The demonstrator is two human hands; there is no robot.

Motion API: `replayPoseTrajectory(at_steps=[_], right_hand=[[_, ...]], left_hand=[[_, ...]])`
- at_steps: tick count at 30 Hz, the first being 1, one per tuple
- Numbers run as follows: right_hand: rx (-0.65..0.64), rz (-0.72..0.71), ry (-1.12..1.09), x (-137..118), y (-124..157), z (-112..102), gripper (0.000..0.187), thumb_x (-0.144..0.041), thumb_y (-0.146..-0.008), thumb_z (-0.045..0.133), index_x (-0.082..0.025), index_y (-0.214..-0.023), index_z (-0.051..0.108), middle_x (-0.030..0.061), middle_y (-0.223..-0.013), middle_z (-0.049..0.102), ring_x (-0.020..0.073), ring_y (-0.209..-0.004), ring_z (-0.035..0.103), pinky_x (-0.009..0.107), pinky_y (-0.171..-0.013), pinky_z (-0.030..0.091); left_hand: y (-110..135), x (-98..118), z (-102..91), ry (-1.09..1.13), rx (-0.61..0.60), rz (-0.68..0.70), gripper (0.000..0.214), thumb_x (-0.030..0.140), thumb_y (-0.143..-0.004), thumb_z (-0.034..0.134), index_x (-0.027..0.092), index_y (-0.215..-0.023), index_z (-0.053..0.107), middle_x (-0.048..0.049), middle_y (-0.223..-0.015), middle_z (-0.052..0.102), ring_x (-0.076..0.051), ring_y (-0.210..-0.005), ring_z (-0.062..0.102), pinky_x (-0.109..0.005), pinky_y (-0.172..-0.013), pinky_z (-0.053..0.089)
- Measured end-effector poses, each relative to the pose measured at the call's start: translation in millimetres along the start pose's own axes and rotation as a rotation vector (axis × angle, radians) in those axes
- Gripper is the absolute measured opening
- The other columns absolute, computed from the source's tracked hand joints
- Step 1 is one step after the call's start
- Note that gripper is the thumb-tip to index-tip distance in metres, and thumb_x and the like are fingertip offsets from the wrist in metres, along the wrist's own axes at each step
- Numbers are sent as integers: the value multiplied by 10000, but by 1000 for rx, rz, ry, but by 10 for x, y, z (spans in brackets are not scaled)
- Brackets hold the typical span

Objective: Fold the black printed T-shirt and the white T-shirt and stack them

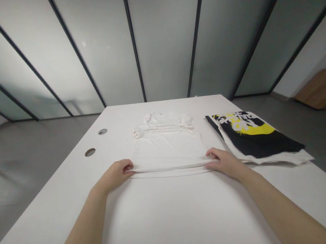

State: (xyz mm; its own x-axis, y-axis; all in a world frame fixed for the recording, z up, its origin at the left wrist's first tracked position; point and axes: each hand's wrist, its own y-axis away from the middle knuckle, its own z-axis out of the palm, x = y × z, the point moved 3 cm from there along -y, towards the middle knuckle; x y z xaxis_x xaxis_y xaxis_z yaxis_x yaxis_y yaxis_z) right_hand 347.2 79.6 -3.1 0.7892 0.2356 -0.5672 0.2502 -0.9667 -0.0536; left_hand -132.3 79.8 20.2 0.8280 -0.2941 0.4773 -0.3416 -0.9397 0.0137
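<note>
Two shirts lie on my long white table (177, 225): a thin white T-shirt (166, 147) in the center of the frame, and a folded black and yellow printed shirt (253, 137) just right of it. My left hand (113, 176) and my right hand (225, 163) are half closed, gripping the T-shirt's folded lower edge (170, 172).

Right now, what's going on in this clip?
A person's left hand and right hand hold the near edge of a white T-shirt, which lies flat on a white table. That edge is doubled over. To the right lies a folded black and yellow printed garment.
</note>
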Motion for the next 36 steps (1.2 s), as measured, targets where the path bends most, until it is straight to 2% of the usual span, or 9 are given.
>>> replayPoseTrajectory(at_steps=[4,8,14,16,19,23,27,32,36], right_hand=[[-36,-75,49,30,28,-60,244,-195,-825,597,-227,-1057,664,71,-1047,735,244,-919,669,342,-841,499],[-55,-72,121,68,30,-128,322,-103,-788,524,-221,-1046,676,91,-1117,740,250,-1031,687,334,-907,497],[-167,64,165,51,152,-237,253,-210,-887,499,-254,-998,723,57,-979,793,259,-893,730,335,-790,520],[-158,60,121,90,221,-244,280,-274,-919,498,-263,-1042,749,63,-1041,808,271,-945,743,349,-835,548],[-122,0,34,194,285,-229,313,-346,-923,520,-271,-1075,784,79,-1218,790,295,-1117,729,401,-994,553],[-126,-69,-16,289,268,-197,280,-373,-893,555,-273,-934,814,96,-1260,759,309,-1161,703,453,-1065,532],[-165,-38,5,278,259,-193,260,-374,-862,605,-271,-922,836,114,-1247,720,311,-1124,691,451,-1041,536],[-207,-4,72,178,345,-258,334,-473,-833,712,-262,-1064,830,121,-1223,685,307,-1059,690,410,-951,555],[-167,25,116,82,332,-272,341,-530,-870,675,-239,-1008,789,114,-1094,712,304,-997,687,409,-907,545]], left_hand=[[28,9,-34,-21,-10,20,230,102,-769,532,224,-916,661,-35,-937,729,-196,-838,667,-290,-772,461],[54,73,-66,-84,-59,-20,247,99,-771,518,233,-903,679,-36,-938,749,-209,-850,682,-300,-765,463],[107,92,-137,-58,-136,-54,296,176,-807,551,256,-978,780,-41,-1010,802,-230,-930,727,-306,-836,502],[129,46,-159,-5,-147,-63,319,212,-814,563,262,-1022,800,-39,-1018,813,-230,-923,738,-305,-845,517],[152,-23,-174,71,-149,-78,316,245,-800,586,261,-1021,811,-41,-1028,817,-235,-928,743,-314,-855,532],[160,-39,-145,118,-176,-86,235,236,-745,596,262,-865,796,-22,-895,797,-225,-836,726,-310,-778,527],[171,-7,-116,95,-216,-79,227,224,-713,587,264,-813,787,-9,-865,772,-212,-814,709,-297,-759,507],[203,9,-128,63,-256,-130,229,302,-695,674,257,-884,795,-33,-951,766,-237,-876,707,-309,-776,507],[191,44,-120,31,-250,-154,226,310,-681,680,246,-873,780,-46,-939,758,-241,-862,700,-314,-762,502]])
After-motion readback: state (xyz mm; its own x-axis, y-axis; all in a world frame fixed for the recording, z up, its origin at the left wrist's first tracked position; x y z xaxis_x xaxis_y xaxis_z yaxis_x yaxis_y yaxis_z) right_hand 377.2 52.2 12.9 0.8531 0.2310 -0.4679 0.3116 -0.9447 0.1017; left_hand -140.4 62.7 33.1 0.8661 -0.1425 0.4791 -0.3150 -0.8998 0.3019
